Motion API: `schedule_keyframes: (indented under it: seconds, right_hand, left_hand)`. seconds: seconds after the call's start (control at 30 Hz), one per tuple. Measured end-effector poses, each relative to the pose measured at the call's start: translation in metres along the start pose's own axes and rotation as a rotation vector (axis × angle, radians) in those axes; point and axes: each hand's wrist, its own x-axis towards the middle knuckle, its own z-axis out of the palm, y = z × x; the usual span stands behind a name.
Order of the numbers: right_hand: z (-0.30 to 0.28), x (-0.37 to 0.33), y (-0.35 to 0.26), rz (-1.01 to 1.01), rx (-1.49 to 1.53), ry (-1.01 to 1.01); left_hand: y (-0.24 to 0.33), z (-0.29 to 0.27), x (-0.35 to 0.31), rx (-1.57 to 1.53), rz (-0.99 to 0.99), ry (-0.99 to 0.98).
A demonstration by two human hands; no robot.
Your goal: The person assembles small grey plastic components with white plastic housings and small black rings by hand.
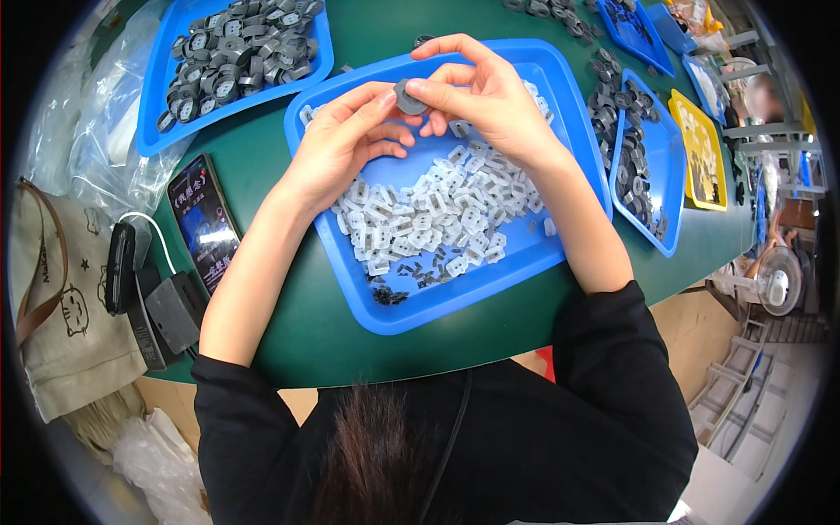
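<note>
A round grey plastic part [409,98] is pinched between my two hands above the far half of a large blue tray [385,320]. My left hand [350,131] grips its left side between thumb and fingers. From the right, my right hand [481,94] presses its thumb and fingertips on the same part. Beneath my hands, the tray holds a heap of small translucent white plastic pieces [437,210]. Tiny black pieces [389,296] lie near the tray's front left corner. Whether a smaller piece sits inside the grey part is hidden by my fingers.
At the back left, a blue tray [150,131] holds grey round parts [236,57]. A phone [206,219] and a dark box [175,311] lie left. Rightward stand another blue tray [669,188] and a yellow tray [681,105]. Loose grey parts [604,105] lie between trays on the green table [437,357].
</note>
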Motion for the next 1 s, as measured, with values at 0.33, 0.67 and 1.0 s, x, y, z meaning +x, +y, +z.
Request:
schedule_keyframes:
  seconds: [0.33, 0.67, 1.0]
  right_hand:
    - [0.006, -0.001, 0.005, -0.090, -0.194, 0.040]
    - [0.005, 0.032, -0.018, -0.160, -0.497, 0.017]
    - [0.099, 0.209, -0.027, -0.062, -0.056, 0.093]
  left_hand:
    - [-0.004, -0.006, 0.001, -0.097, 0.009, -0.016]
    - [0.002, -0.003, 0.000, -0.121, 0.003, 0.146]
    - [0.000, -0.004, 0.001, -0.168, 0.016, 0.127]
